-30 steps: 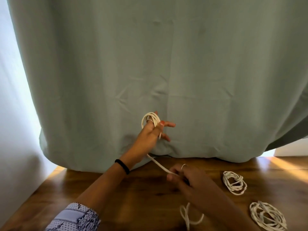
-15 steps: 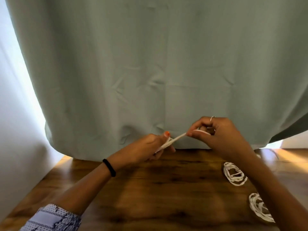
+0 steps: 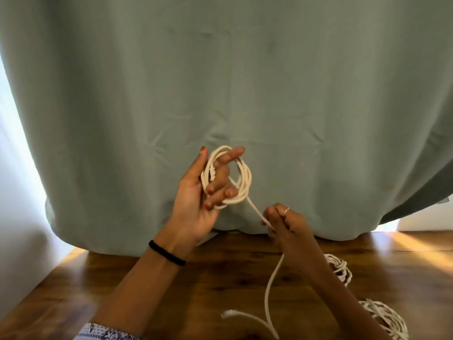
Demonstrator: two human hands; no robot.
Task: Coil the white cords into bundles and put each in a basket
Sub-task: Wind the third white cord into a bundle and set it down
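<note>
My left hand (image 3: 198, 192) is raised palm-up in front of the curtain with a coil of white cord (image 3: 241, 179) looped around its curled fingers. A strand runs down and right from the coil to my right hand (image 3: 282, 223), which pinches it between thumb and fingers. The loose tail (image 3: 268, 298) hangs below that hand and trails onto the wooden table (image 3: 208, 290), ending near the front edge. Two other white cord bundles lie on the table at the right, one (image 3: 340, 268) partly behind my right forearm and one (image 3: 384, 320) near the front corner. No basket is visible.
A grey-green curtain (image 3: 245, 94) hangs close behind the table and fills most of the view. A white wall (image 3: 17, 217) borders the left side. Sunlight falls on the table's far right.
My left hand has risen and turned palm-up, showing the coil on its fingers. My right hand has dropped lower and to the right, pulling the strand out of the coil.
</note>
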